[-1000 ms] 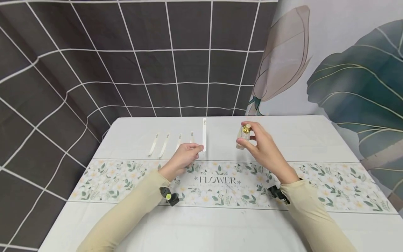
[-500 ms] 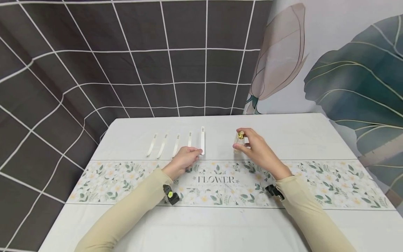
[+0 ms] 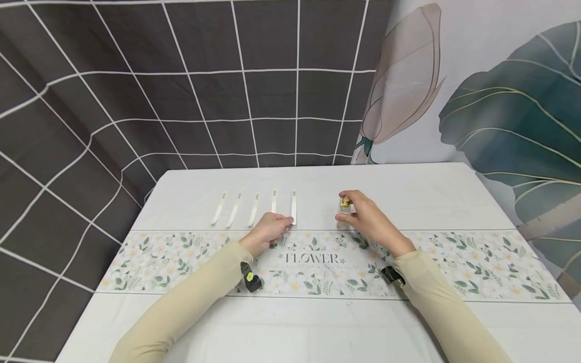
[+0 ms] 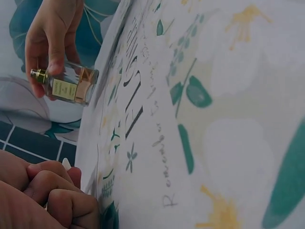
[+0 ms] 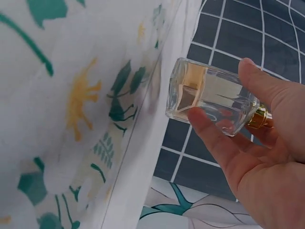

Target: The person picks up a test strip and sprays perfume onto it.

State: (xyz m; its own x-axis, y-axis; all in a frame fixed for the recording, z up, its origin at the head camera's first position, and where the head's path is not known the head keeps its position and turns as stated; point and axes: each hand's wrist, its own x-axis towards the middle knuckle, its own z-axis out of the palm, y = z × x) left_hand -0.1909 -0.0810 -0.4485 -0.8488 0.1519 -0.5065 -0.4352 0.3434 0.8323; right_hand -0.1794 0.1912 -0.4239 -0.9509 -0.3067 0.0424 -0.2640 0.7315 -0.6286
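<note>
My left hand point(image 3: 269, 229) pinches the near end of a white perfume test strip point(image 3: 294, 204), which lines up beside the others on the tablecloth. In the left wrist view its fingers are curled, with a small white tip of the strip point(image 4: 66, 163) showing past them. To the right, my right hand point(image 3: 372, 219) grips a clear glass perfume bottle point(image 5: 209, 95) between thumb and fingers. The bottle has a gold neck, a pale label and some amber liquid low inside. It stands upright, its base close to the cloth.
Several more test strips, such as the leftmost strip point(image 3: 220, 208), lie in a row to the left. A floral band point(image 3: 313, 275) crosses the white tablecloth point(image 3: 408, 186). Behind the table hangs a dark grid-patterned curtain point(image 3: 268, 96).
The left hand has drawn the strip down and toward me, level with the row. The right hand has lowered the bottle, moved it slightly left, and brought it from tilted to upright.
</note>
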